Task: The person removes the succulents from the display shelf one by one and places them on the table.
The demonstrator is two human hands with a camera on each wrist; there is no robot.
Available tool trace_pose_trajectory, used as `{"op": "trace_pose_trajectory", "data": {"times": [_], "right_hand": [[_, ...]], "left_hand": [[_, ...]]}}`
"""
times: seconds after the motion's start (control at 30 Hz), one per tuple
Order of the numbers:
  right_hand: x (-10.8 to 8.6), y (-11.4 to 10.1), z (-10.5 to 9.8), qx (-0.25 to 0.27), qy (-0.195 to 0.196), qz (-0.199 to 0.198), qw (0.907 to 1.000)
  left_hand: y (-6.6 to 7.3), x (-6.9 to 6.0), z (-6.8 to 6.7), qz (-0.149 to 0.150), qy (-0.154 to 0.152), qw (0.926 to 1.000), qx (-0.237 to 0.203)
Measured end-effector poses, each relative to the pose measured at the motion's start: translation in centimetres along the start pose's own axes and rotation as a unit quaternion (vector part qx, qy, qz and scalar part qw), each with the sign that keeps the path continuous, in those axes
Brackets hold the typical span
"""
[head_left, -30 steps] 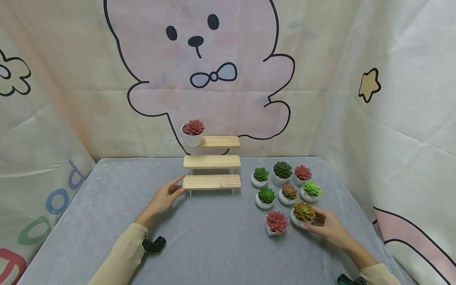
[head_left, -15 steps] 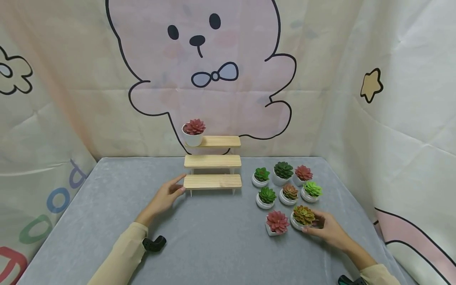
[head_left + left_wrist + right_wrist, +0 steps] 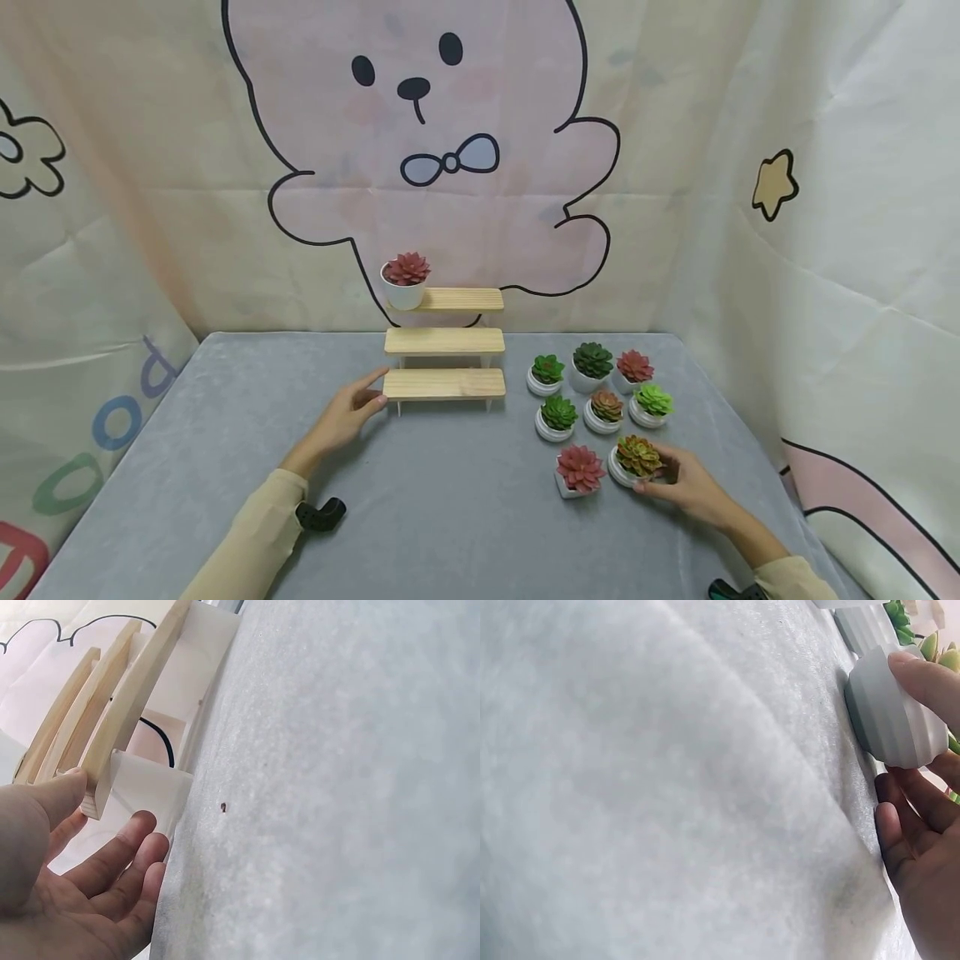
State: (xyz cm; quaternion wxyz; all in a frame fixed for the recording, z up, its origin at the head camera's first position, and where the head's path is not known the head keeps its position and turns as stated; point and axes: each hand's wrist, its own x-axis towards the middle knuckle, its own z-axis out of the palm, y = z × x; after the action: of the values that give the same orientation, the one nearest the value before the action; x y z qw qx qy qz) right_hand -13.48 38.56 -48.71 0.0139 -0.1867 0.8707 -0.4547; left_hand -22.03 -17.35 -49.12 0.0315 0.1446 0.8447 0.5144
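Note:
A three-step display stand [image 3: 444, 383] has light wooden planks on whitish supports. At its left end my left hand [image 3: 341, 421] holds the lowest plank, thumb at the front corner and index finger behind; the left wrist view shows the thumb [image 3: 64, 796] on the plank [image 3: 124, 712], other fingers loosely bent below it. My right hand [image 3: 693, 485] grips a yellow-orange succulent [image 3: 637, 456] in a ribbed white pot [image 3: 892, 709]. Thumb and fingers are on opposite sides of the pot, which sits on or just at the cloth.
A red succulent [image 3: 406, 271] in a white pot stands on the top plank's left end. Right of the stand, several potted succulents [image 3: 592, 360] cluster on the grey cloth [image 3: 450, 517]. A red one in a square pot [image 3: 579, 471] is just left of the held pot.
My right hand and the yellow-orange succulent have shifted slightly toward me since a second ago. The left hand stays at the stand's end. The view drifts a little.

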Motion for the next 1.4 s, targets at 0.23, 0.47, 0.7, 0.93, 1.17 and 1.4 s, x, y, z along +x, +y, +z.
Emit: {"op": "trace_pose_trajectory", "data": {"times": [0.23, 0.47, 0.7, 0.93, 1.17, 1.4], "right_hand": [[-0.3, 0.0, -0.4, 0.009, -0.006, 0.005, 0.9999], [-0.8, -1.3, -1.6, -0.006, -0.019, 0.008, 0.9998], [-1.1, -2.2, -2.6, -0.047, -0.001, 0.014, 0.9988], [-0.3, -3.9, -4.1, -0.065, 0.022, -0.017, 0.9975], [1.6, -6.2, -5.3, -0.074, 0.031, -0.058, 0.9951], [4.6, -8.3, -5.5, -0.079, 0.035, -0.103, 0.9909]], "left_hand": [[-0.2, 0.0, 0.0, -0.001, -0.001, 1.0000, -0.002], [-0.2, 0.1, 0.0, -0.004, 0.007, 1.0000, -0.001], [-0.1, 0.0, 0.0, -0.010, 0.007, 0.9999, 0.006], [-0.1, -0.1, 0.0, 0.000, 0.004, 1.0000, 0.001], [0.0, -0.1, -0.1, 0.004, 0.000, 1.0000, -0.001], [0.0, -0.2, -0.2, 0.002, -0.002, 1.0000, -0.004]]}}
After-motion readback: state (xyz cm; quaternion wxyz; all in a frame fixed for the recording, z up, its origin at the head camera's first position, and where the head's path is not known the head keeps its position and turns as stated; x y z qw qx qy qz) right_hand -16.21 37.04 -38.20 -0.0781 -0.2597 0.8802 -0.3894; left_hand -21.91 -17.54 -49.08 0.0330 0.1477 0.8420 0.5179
